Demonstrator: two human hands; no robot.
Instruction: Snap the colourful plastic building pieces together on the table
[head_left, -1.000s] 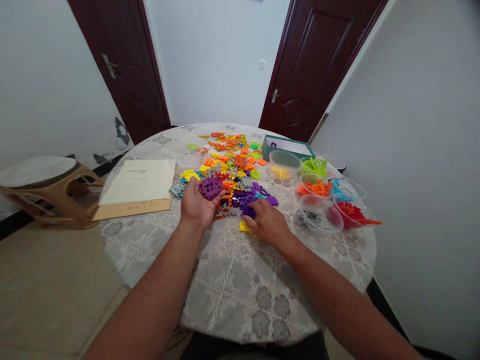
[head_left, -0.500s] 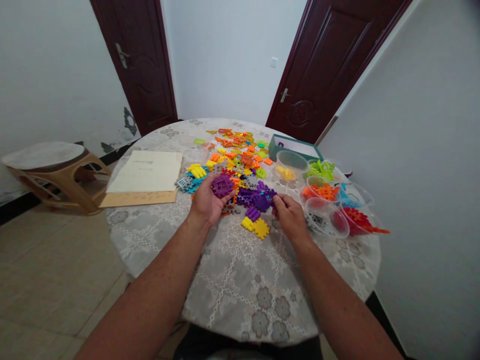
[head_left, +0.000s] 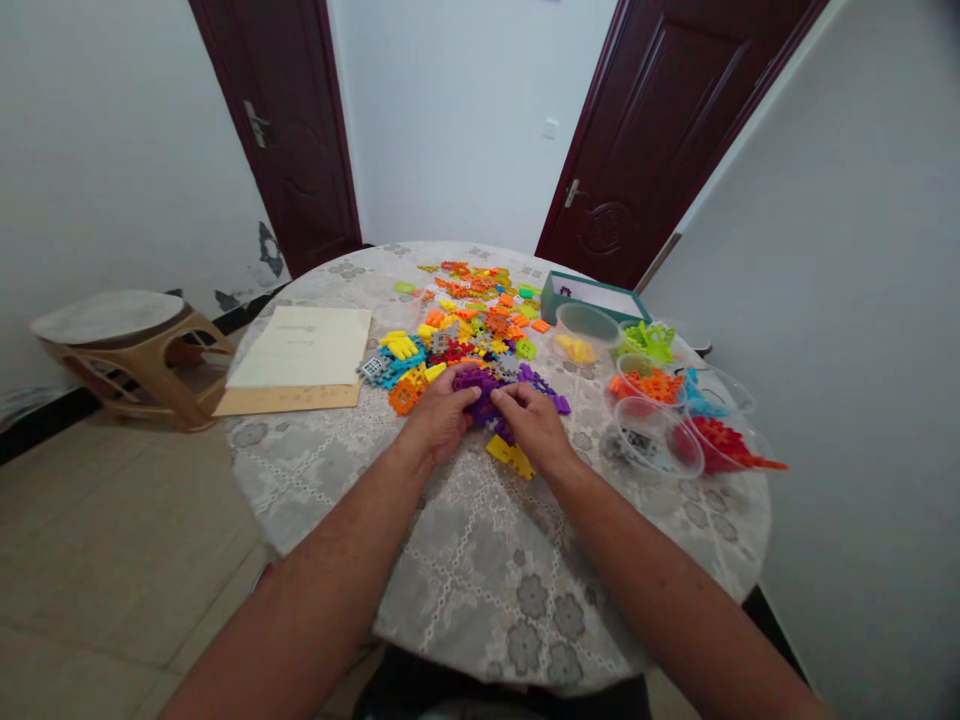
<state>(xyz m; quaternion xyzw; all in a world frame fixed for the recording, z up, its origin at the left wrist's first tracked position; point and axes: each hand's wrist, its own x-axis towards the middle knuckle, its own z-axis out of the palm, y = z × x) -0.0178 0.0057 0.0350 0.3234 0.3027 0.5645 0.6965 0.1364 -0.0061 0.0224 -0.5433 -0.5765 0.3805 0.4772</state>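
Observation:
Purple interlocking building pieces [head_left: 484,388] are held up between my two hands at the near side of a mixed heap. My left hand [head_left: 442,408] is closed on their left side, thumb in front. From the right, the pinched fingers of my right hand [head_left: 531,418] grip the same pieces; whether these are joined I cannot tell. More purple pieces [head_left: 551,390] lie just beyond my right hand. Below the hands, yellow pieces [head_left: 510,455] rest on the cloth, partly covered. An orange square piece [head_left: 405,397] lies left of my left hand.
Loose pieces in several colours [head_left: 480,285] spread toward the back of the round table [head_left: 480,560]. Clear tubs of sorted pieces [head_left: 656,445] stand at right, near a green box [head_left: 589,306]. Paper sheets [head_left: 300,345] lie at left; a stool [head_left: 135,350] stands beyond.
My left hand has moved right and my right hand left, so they now meet at the purple pieces. The right hand has left the purple pile at its side.

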